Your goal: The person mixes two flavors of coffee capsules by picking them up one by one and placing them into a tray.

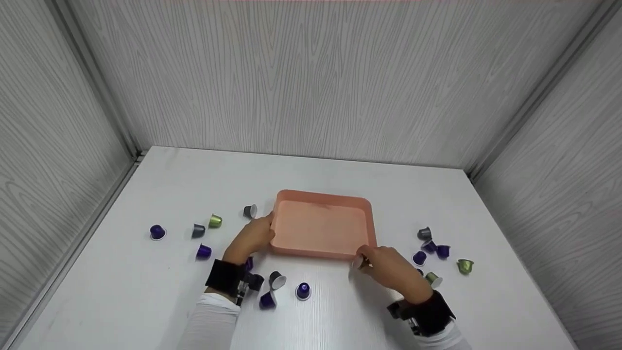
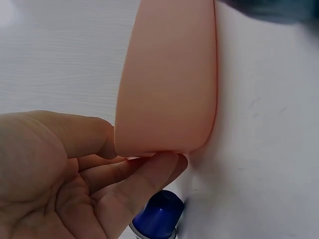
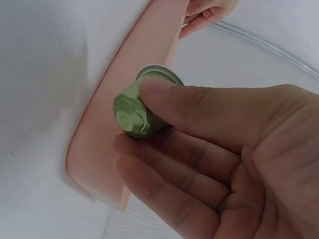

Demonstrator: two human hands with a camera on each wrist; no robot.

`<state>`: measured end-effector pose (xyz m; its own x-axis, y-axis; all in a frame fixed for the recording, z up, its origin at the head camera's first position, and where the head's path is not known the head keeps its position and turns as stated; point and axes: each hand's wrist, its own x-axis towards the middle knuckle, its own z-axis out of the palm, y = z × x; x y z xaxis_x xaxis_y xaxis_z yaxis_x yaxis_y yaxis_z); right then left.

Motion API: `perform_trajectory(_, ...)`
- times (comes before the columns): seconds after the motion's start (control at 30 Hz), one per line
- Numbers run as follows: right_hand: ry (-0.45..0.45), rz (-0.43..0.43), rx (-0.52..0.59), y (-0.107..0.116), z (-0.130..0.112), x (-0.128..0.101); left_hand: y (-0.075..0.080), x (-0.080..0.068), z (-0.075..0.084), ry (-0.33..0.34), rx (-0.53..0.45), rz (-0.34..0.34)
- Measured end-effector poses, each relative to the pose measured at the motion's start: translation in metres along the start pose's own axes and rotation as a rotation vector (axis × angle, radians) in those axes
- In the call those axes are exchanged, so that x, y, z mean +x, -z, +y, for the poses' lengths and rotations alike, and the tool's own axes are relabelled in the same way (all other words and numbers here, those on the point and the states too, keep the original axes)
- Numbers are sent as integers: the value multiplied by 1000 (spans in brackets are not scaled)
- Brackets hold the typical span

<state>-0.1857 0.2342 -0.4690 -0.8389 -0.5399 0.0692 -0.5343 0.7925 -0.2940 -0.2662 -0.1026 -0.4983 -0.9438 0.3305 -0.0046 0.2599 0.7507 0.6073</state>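
A shallow pink tray (image 1: 320, 196) lies in the middle of the white table and holds nothing. My left hand (image 1: 250, 238) grips its near left corner: in the left wrist view the thumb and fingers (image 2: 149, 174) close round the tray's (image 2: 169, 84) corner, with a purple capsule (image 2: 157, 216) just below them. My right hand (image 1: 386, 266) is at the tray's near right corner. In the right wrist view it pinches a green capsule (image 3: 137, 112) between thumb and fingers, right at the tray's rim (image 3: 124, 74).
Loose capsules lie around the tray. On the left are a purple one (image 1: 157, 232), a grey one (image 1: 198, 230) and a green one (image 1: 215, 221); several lie near the front (image 1: 303, 290); at the right is a cluster (image 1: 442, 251) with a green one (image 1: 465, 266). Grey walls close three sides.
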Motion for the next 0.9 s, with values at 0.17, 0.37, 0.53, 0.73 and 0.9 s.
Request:
perform_trajectory(0.17, -16, -23, 35, 10, 2, 16, -1, 3, -1, 1, -4, 1)
perform_trajectory(0.37, -35, -21, 163, 17, 8, 39, -1, 5, -2, 17, -1, -17)
perform_trajectory(0.53, -77, -8, 248, 20, 14, 60, -1, 6, -1, 24, -11, -19)
perform_trajectory(0.73, -85, -55, 272, 23, 15, 86, -1, 3, -2, 11, -24, -5)
perform_trajectory(0.9, -67, -73, 276, 26, 15, 104, -2, 1, -3, -14, 2, 21)
